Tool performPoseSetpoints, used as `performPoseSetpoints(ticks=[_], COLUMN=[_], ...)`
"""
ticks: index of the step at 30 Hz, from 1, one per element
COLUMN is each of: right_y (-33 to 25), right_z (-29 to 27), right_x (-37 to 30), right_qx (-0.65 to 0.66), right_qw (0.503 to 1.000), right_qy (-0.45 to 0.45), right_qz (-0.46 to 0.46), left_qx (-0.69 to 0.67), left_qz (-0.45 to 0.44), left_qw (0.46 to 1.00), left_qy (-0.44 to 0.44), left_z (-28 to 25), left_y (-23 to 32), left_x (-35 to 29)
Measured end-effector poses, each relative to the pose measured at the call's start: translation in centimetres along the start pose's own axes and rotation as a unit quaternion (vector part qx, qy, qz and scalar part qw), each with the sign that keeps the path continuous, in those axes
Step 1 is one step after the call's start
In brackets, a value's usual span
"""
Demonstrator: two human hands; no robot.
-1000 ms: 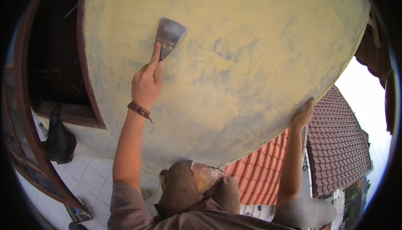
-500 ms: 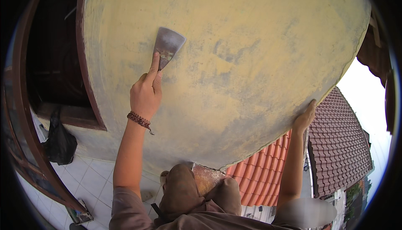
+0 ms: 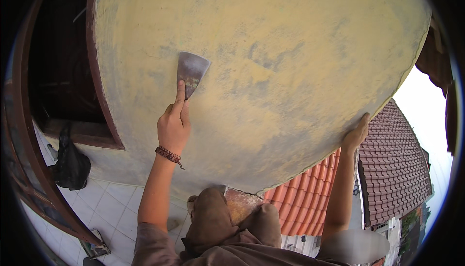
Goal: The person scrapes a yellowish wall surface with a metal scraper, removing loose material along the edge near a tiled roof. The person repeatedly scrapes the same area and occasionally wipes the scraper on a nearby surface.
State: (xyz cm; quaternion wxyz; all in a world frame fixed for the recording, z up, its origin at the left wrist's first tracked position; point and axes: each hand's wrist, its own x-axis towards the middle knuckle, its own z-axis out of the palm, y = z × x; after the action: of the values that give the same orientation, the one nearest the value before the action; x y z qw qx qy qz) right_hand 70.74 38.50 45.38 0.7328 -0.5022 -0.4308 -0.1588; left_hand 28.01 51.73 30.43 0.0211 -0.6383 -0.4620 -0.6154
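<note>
A wide-bladed putty knife [image 3: 193, 67] is gripped in my left hand [image 3: 174, 125], the index finger stretched along its metal blade. The blade lies at the yellow wall [image 3: 227, 116], whose paint is worn to grey in patches. The knife's handle is hidden inside my fist. A braided bracelet [image 3: 168, 154] circles my left wrist. Over at the wall's right edge rests my right hand [image 3: 357, 133], its fingers stretched against the edge and holding no tool.
To the left are a brown-framed window opening [image 3: 104, 72], a black plastic bag [image 3: 71, 162] hanging below it, and an open window sash [image 3: 53, 188]. White floor tiles [image 3: 116, 198] lie below. Orange roof tiles [image 3: 302, 198] and a dark tiled roof [image 3: 395, 169] stand beyond the wall's edge.
My left hand has drawn the putty knife down the wall, toward me. My right hand stays at the wall's edge.
</note>
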Motion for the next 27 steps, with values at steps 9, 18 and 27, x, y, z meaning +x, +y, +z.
performPoseSetpoints(ticks=[9, 18, 27], right_y=[0.6, -0.2, -0.7], right_z=[0.1, 0.1, 0.6], right_x=[0.0, -0.1, -0.3], right_qx=[0.003, -0.034, -0.016], right_qw=[1.0, 0.999, 1.0], right_qy=[0.007, 0.011, 0.017], right_qz=[-0.015, -0.017, 0.015], left_qx=[-0.03, -0.024, -0.026], left_qz=[0.032, 0.039, 0.067], left_qw=[0.999, 0.997, 0.997], left_qy=[-0.008, -0.063, -0.017], left_z=[0.2, 0.8, 1.3], left_y=[3.2, 7.7, 10.9], left_x=[0.0, 1.2, 5.5])
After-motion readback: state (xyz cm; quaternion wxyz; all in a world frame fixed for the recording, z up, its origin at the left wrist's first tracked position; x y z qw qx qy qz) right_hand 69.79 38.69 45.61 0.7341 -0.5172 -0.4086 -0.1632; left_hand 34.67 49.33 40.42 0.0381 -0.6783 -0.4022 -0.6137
